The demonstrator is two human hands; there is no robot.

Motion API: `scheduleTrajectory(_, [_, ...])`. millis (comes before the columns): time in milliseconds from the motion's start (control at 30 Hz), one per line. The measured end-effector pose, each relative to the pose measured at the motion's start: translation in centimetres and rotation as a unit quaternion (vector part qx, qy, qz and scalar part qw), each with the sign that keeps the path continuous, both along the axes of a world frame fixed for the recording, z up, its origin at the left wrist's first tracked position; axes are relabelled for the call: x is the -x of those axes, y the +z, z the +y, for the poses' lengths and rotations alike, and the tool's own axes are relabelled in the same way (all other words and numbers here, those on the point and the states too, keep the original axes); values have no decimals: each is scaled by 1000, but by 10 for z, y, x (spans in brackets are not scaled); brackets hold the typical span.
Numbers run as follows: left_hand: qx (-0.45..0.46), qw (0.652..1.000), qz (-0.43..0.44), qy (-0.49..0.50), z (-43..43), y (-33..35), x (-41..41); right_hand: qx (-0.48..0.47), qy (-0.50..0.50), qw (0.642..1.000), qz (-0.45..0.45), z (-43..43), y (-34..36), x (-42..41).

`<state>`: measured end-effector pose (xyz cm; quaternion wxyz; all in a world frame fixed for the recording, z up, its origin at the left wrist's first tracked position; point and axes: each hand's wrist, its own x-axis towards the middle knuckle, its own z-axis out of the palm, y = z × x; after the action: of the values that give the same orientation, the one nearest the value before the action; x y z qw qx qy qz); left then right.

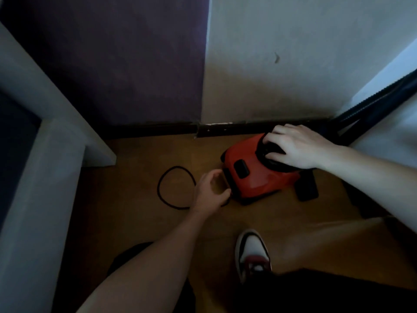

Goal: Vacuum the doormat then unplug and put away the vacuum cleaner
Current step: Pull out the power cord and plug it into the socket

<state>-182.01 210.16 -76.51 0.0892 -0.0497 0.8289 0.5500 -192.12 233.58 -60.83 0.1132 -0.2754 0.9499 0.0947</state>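
A small red vacuum cleaner [255, 177] sits on the wooden floor close to the wall corner. My right hand [293, 146] rests on its black top handle, fingers wrapped over it. My left hand [211, 192] is at the vacuum's near left end, fingers curled around the black power cord [165, 188], which lies in a loop on the floor to the left. The black ribbed hose [381, 96] rises to the upper right. No doormat is in view.
A white ledge or furniture edge [56, 114] stands on the left. A dark skirting board [158, 128] runs along the purple and white walls. My shoe [252, 251] stands on the floor below the vacuum. A black part [306, 188] lies right of the vacuum.
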Motion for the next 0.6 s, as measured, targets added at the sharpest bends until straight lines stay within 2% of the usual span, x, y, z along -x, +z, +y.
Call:
scheduleTrajectory(100, [-16, 998, -55, 5, 6, -27, 12, 3, 0, 1000, 7, 2, -17, 2])
scheduleTrajectory(267, [8, 996, -89, 20, 5, -85, 0, 55, 6, 996, 70, 10, -49, 1])
scheduleTrajectory(367, [74, 995, -72, 10, 10, -104, -5, 95, 1, 991, 92, 11, -57, 0])
scheduleTrajectory(467, [153, 987, -18, -49, 12, -113, -4, 123, 10, 985, 118, 12, -63, 1])
scheduleTrajectory(533, [177, 980, -32, -90, 12, -116, -3, 132, 8, 983, 127, 12, -66, 1])
scheduleTrajectory(600, [190, 976, -64, -86, 10, -115, -1, 135, -4, 982, 129, 12, -67, 1])
